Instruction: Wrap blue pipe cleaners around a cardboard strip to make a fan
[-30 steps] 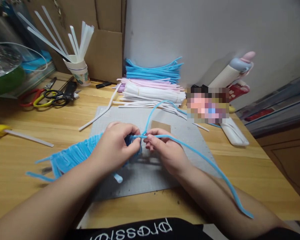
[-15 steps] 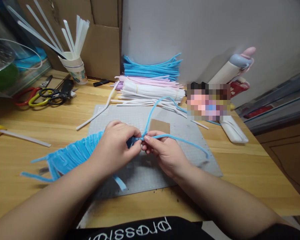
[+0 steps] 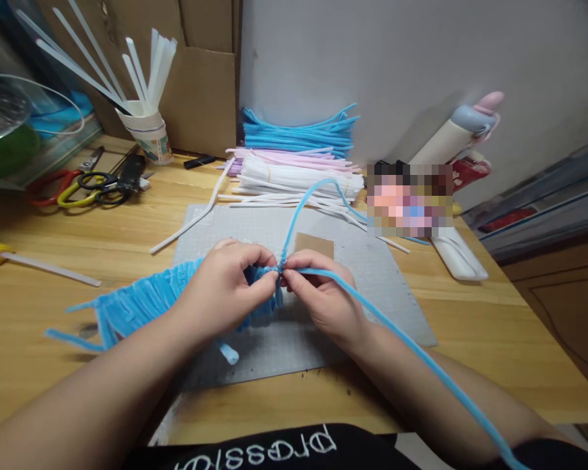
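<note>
A bundled row of blue pipe cleaners (image 3: 144, 294) stretches leftward from under my left hand (image 3: 238, 277), whose thumb and fingers pinch its right end. Close against it, my right hand (image 3: 326, 294) pinches a long blue pipe cleaner (image 3: 396, 329) where it meets the bundle. One length of this blue stem runs over my right forearm to the lower right. Another blue stem (image 3: 301, 205) arches up from between the hands toward the back. Loose blue ends stick out at the bundle's left and below my left wrist. The exact join is partly hidden by my fingertips.
Beneath the hands lies a grey cutting mat (image 3: 372, 300) with a cardboard square (image 3: 314, 245). Behind it are stacked blue, pink and white pipe cleaners (image 3: 298, 173). Scissors (image 3: 102, 189) and a paper cup (image 3: 149, 140) of white sticks stand left; a bottle (image 3: 445, 140) leans right.
The blue stem by my right hand has swung from the mat toward me and now crosses my right forearm. My hands have barely moved; more of the bundle's right end shows below my fingers.
</note>
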A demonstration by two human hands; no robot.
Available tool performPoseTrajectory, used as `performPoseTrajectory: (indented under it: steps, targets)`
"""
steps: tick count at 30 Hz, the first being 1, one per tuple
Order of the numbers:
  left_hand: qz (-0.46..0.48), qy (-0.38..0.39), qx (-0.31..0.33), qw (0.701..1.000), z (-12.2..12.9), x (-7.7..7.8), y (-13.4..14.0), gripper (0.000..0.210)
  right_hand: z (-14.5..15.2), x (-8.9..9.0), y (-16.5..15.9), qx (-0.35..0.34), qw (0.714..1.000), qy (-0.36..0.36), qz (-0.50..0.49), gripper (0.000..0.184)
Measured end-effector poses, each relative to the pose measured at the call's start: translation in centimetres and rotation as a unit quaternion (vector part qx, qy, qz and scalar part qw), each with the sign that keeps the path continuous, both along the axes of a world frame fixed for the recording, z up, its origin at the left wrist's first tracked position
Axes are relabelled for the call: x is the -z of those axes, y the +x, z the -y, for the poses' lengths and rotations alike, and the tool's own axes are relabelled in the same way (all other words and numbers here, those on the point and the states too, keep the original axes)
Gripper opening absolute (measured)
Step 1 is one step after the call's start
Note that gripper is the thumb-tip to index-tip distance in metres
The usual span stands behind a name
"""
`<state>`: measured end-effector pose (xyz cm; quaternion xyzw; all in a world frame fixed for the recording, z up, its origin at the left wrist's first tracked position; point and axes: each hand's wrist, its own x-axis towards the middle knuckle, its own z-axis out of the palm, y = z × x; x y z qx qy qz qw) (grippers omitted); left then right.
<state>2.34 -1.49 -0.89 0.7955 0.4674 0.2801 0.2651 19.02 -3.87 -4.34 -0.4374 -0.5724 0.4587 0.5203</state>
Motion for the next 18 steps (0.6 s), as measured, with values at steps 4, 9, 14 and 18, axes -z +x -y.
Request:
performPoseTrajectory:
  steps: [4, 9, 14, 18]
  targets:
    - [0.013, -0.029, -0.010, 0.999, 0.0, 0.0, 0.0, 0.011, -0.2, 0.2, 0.0, 0.000, 1.000, 0.006, -0.011, 0.003]
    - [0.017, -0.049, -0.008, 0.999, 0.0, 0.0, 0.1, 0.013, -0.4, 0.3, 0.2, -0.013, 0.998, 0.053, 0.015, 0.010]
    - [0.027, -0.053, 0.002, 0.998, 0.0, 0.2, 0.0, 0.011, -0.9, 0.7, 0.3, -0.030, 0.996, 0.076, 0.022, 0.011]
    - [0.029, -0.034, 0.005, 0.999, 0.0, 0.3, -0.1, 0.011, -1.4, 0.9, 0.1, -0.081, 0.995, 0.029, -0.059, 0.004]
